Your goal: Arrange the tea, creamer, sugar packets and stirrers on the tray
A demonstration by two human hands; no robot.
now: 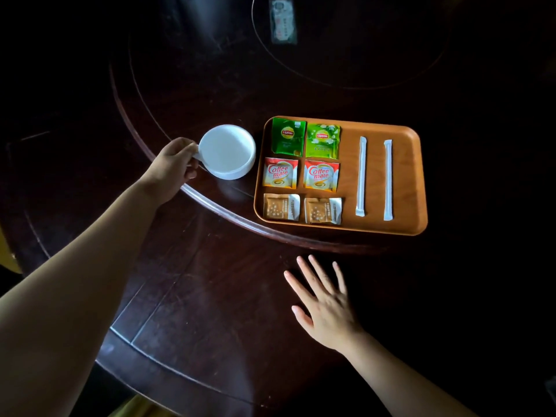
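An orange tray (406, 182) lies on the dark table. On its left side lie two green Lipton tea packets (288, 136) (322, 141), below them two Coffee mate creamer packets (280, 173) (320, 176), and below those two brown sugar packets (281, 207) (322, 210). Two white wrapped stirrers (361, 176) (388, 180) lie side by side on the right half. My left hand (174, 168) grips the handle of a white cup (227, 152) just left of the tray. My right hand (325, 305) rests flat with fingers spread on the table in front of the tray.
The table is a dark round wooden one with a raised turntable edge (210, 203) running under the tray. A small card or label (282, 21) lies far back near the turntable's centre. The surroundings are very dark.
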